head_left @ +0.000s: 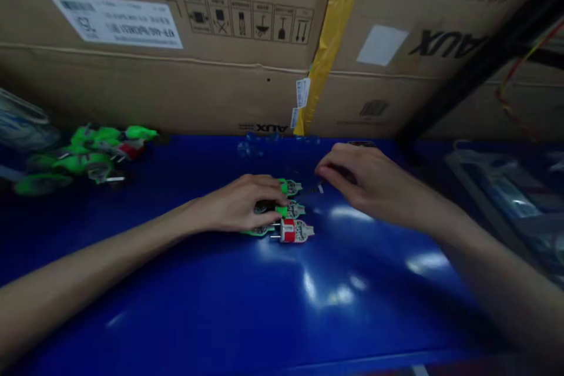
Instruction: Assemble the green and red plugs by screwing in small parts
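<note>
In the head view my left hand (247,202) lies over a small group of plug-shaped devices, its fingers curled round a green plug-shaped device (282,210) with an exposed circuit board. Another green-and-grey one (291,187) sits just behind it. Nearest me is a red plug-shaped device (288,231) with two metal prongs pointing left, close to my left thumb. My right hand (352,173) hovers to the right of them, thumb and forefinger pinched together; what they hold is too small to make out. Below its fingertips lies a tiny whitish piece (320,188).
Large cardboard boxes (198,94) stand along the back of the blue table (198,305). Several green devices (92,150) are piled at the left beside a clear plastic bag (26,123). Clear plastic bits (251,148) lie near the boxes. A black metal post (467,64) slants at the right.
</note>
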### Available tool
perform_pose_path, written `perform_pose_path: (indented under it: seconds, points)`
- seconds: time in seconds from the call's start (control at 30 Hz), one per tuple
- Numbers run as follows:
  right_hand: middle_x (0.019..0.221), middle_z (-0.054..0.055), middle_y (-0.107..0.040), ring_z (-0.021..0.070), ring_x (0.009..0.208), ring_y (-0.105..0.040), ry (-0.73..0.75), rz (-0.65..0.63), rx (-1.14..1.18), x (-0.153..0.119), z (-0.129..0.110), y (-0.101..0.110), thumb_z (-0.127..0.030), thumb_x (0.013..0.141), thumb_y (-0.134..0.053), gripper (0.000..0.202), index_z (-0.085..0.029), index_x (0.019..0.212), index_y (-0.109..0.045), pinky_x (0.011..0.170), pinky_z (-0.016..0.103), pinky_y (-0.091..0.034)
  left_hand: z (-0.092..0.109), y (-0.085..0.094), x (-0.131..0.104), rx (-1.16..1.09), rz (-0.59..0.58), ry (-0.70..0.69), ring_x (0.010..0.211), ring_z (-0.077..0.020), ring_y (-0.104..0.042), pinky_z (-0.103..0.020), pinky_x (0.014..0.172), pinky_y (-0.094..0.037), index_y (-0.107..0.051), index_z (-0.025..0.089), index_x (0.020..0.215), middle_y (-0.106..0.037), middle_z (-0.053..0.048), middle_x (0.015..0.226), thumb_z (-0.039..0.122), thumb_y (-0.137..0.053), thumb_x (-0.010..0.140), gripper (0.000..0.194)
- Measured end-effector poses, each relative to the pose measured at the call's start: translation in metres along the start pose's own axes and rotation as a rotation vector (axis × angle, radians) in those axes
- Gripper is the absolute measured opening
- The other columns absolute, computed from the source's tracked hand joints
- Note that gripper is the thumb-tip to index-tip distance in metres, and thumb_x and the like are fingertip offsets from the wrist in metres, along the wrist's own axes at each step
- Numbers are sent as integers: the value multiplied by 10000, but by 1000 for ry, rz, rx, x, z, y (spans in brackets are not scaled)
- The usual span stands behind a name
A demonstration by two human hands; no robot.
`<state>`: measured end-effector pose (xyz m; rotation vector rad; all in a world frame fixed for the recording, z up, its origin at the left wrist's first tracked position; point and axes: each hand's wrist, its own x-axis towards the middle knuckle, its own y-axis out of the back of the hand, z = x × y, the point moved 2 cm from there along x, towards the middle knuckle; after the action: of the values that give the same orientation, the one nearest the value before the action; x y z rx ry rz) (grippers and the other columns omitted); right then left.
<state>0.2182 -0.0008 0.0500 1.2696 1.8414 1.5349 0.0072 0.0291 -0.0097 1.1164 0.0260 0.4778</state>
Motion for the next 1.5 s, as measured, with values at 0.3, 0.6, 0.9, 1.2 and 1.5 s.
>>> perform_pose_path:
  seconds: [0.3,0.6,0.9,1.2,1.5]
  points:
    - [790,51,-654,148,692,-597,-77,252,-14,-22,-13,-18,-94,887,-523,169,-162,858,-675,619,266,-428,0,-1,1,4,15,-9,881,-173,-627,-245,783,-450,-707,159,995,-709,-54,941,231,-592,921,154]
    - [836,52,-604,137,734,-576,139,193,125,-23,-3,-18,-77,905,-472,221,-167,940,-670,631,259,-447,0,0,2,-13,11,0,892,-174,-630,-246,791,-453,-709,160,1003,-717,-54,952,232,-594,924,156]
    - [828,44,-674,149,740,-602,56,-53,118,17,17,-2,-224,929,-501,179,-157,874,-657,668,262,-429,3,3,1,-8,4,-16,862,-162,-624,-237,764,-455,-710,161,1003,-702,-53,933,210,-599,917,149]
    - [822,26,-715,141,715,-622,159,-227,125,47,12,1,-153,874,-522,176,-173,885,-696,656,255,-448,2,1,0,-4,25,-32,876,-167,-622,-240,770,-458,-715,164,1004,-704,-54,942,211,-613,903,151]
    - [861,36,-683,142,748,-601,180,-160,129,32,0,6,-119,854,-532,151,-156,929,-658,684,257,-430,2,2,1,-5,5,-35,888,-172,-622,-236,785,-451,-707,148,1012,-695,-61,946,192,-612,901,153]
